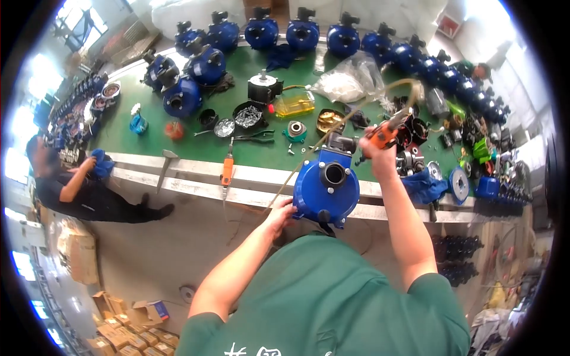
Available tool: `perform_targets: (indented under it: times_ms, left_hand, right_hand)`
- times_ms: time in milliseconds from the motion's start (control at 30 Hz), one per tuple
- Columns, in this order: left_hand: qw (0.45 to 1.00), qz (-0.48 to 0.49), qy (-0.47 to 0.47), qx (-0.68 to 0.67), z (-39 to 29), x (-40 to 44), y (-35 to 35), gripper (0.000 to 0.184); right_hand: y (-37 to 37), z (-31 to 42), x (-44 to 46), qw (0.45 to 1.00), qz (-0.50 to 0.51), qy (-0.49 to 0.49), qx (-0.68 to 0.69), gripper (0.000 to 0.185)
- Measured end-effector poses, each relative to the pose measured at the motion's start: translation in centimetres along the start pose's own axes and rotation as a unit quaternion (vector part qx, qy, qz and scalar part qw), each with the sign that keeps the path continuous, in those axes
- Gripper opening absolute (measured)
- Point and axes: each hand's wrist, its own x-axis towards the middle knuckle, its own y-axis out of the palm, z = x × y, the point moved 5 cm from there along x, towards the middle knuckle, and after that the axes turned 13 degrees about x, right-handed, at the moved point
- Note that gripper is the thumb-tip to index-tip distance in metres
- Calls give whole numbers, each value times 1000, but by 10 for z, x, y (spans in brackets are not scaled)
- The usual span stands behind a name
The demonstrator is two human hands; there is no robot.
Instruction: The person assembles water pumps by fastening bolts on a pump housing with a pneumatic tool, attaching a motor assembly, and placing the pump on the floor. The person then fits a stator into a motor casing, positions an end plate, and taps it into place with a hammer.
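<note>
In front of my body, at the bench's near edge, sits a blue pump (pixel 320 199) with a round black port facing up and bolts around its face. My left hand (pixel 280 217) grips the pump's left side. Above and right of the pump, my right hand (pixel 375 148) is closed around an orange air screwdriver (pixel 389 132) with a hose trailing from it. A second orange air screwdriver (pixel 227 169) lies near the bench edge, left of the pump. Just beyond the pump are a bowl of brass parts (pixel 329 120) and a small flanged part (pixel 295 129).
Blue pumps (pixel 261 31) line the far side of the green bench (pixel 196 151). Near the middle stand bowls of screws (pixel 248 116) and a bottle of yellow liquid (pixel 295 105). Loose parts crowd the right end. Another person (pixel 77 184) stands at left; cardboard boxes (pixel 133 332) are on the floor.
</note>
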Motion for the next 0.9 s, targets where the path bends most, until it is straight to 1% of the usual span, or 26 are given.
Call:
perform_targets:
  times_ms: [67,100,133,200,233,333,367,400,467,500,600,633,667,700,733,767,800,833,867,900]
  left_hand:
    - [1000,2,23,-11,-6,30,-8,54]
    - [997,-16,40,66,-20,33,-10,57]
    - [988,-36,98,117,-29,47,-14,58]
    - [950,-75,210,219,-43,75,-20,61]
    - [947,-81,217,224,-55,76,-19,63]
    - [875,-142,322,333,-97,72,-14,66]
    - [873,-126,346,318,-108,70,-12,65]
    - [851,-112,381,344,-117,72,-9,64]
    - [799,-83,448,393,-131,73,-4,64]
    - [766,-97,482,415,-147,53,1,55]
    - [766,-36,484,421,-152,64,7,47]
    - [772,-31,478,417,-153,67,8,39]
    - [756,-29,491,432,-153,71,8,35]
    - [756,-25,493,430,-150,80,7,33]
    - [755,-19,497,428,-147,88,6,31]
    - [746,-15,509,429,-146,91,5,30]
    - [735,-9,523,430,-147,93,5,29]
    - [735,-10,528,426,-150,89,4,29]
    - [736,-12,530,421,-156,80,4,28]
    - [744,-18,520,420,-162,75,6,29]
  right_hand:
    - [21,21,18,998,-3,9,66,51]
    - [42,38,17,986,54,20,158,56]
    - [57,42,20,968,106,29,223,60]
    - [85,41,17,966,139,107,191,64]
    - [96,35,13,969,147,141,138,64]
    - [112,-8,7,979,158,126,-4,55]
    - [112,-23,4,978,182,86,-61,50]
    - [112,-34,-1,971,205,47,-117,45]
    - [116,-42,-11,962,196,47,-183,44]
    - [112,-51,-13,963,198,41,-180,44]
    - [110,-59,-17,968,181,32,-168,43]
    - [109,-62,-18,966,186,27,-176,43]
    - [108,-64,-19,964,190,22,-183,43]
    - [113,-61,-22,966,192,12,-174,43]
    - [117,-58,-23,959,205,-7,-194,42]
    - [120,-56,-25,953,220,9,-208,39]
    - [125,-50,-26,943,237,-22,-233,32]
    - [123,-54,-25,942,238,-12,-235,23]
    - [118,-60,-22,942,254,-22,-219,19]
    - [118,-56,-21,943,255,3,-214,19]
